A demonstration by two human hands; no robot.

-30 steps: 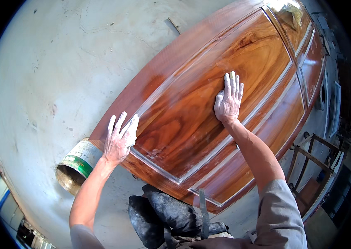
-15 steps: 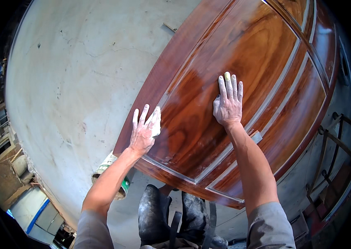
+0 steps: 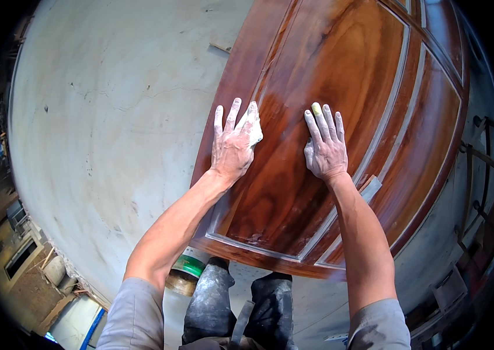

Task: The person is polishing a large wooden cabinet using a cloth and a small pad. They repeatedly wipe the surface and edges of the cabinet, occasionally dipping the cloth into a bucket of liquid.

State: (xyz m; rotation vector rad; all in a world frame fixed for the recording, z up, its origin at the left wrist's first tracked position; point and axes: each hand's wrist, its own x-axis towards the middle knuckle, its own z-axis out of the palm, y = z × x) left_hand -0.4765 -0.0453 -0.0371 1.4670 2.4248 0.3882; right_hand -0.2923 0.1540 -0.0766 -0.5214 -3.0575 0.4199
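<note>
A glossy reddish-brown wooden door panel (image 3: 294,192) with white-filled grooves lies in front of me. My left hand (image 3: 234,146), dusted white, is over its left border strip. Between thumb and index finger it holds a small white wad (image 3: 256,135), mostly hidden; cloth or paper, I cannot tell. The other fingers of that hand are stretched out. Flat on the central panel rests my right hand (image 3: 326,143), fingers extended, whitened too, with a yellowish patch on one finger. A small flat pale strip (image 3: 371,188) lies on the door beside my right forearm.
A green and white bucket (image 3: 187,265) stands below the door's near left corner, by my legs. Pale concrete floor (image 3: 112,116) spreads to the left, with a thin stick (image 3: 219,48) near the door's edge. A dark metal frame (image 3: 475,175) stands at the right.
My left hand has slid up and to the right along the door's left border with the white wad. My right hand has stayed nearly in place, and the view has shifted slightly.
</note>
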